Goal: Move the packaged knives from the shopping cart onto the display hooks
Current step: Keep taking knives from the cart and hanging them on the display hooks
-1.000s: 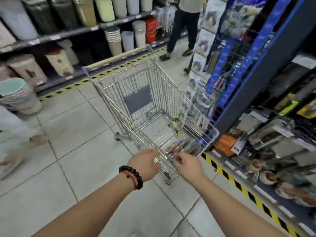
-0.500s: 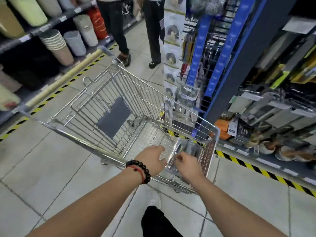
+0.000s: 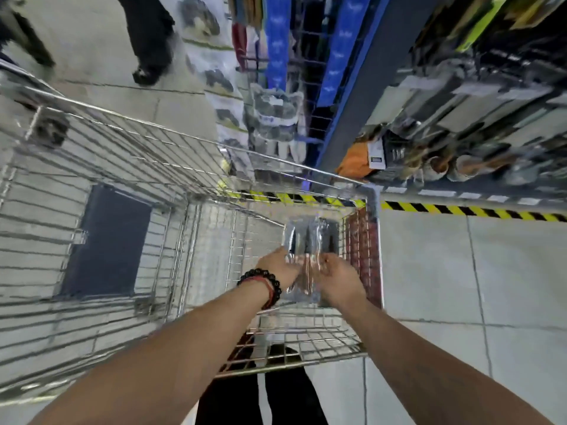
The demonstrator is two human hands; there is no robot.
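Seemingly both hands [image 3: 310, 273] grip blurred packaged knives [image 3: 313, 240] inside the cart [image 3: 372, 210].

Packaged knives [image 3: 310, 240]: clear packs in the shopping cart [image 3: 184, 154], near ends covered by both hands; count and labels unreadable through glare and blur.
Left hand [image 3: 277, 266]: fingertips hidden among the packs; grip cannot be judged.
Right hand [image 3: 339, 279]: fingers curled under, hold likewise unclear.
Shopping cart: left side cut off by the frame edge.
Display shelving [image 3: 478, 96]: goods smeared, hooks indistinguishable.
Bystander's legs [image 3: 150, 35]: cut off at the top edge.
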